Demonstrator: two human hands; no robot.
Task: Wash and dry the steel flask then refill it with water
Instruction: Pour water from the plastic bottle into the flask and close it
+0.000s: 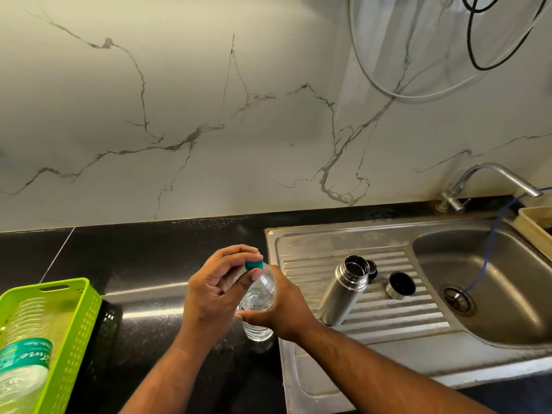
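Observation:
The steel flask (pixel 343 289) stands open-mouthed on the ribbed drainboard (pixel 388 321) of the sink. Its steel cup lid (pixel 401 285) lies beside it to the right, and a small black stopper (pixel 372 268) sits just behind it. Left of the flask, over the black counter, my right hand (pixel 283 306) grips the body of a clear plastic water bottle (pixel 259 297). My left hand (pixel 221 291) pinches the bottle's green cap (pixel 254 265) with thumb and fingers.
A steel sink bowl (pixel 490 279) with drain and a thin blue tube lies at the right, under a tap (pixel 490 180). A green plastic basket (pixel 59 333) at the lower left holds another labelled bottle (pixel 24 372). A beige tub (pixel 534 228) stands at the far right.

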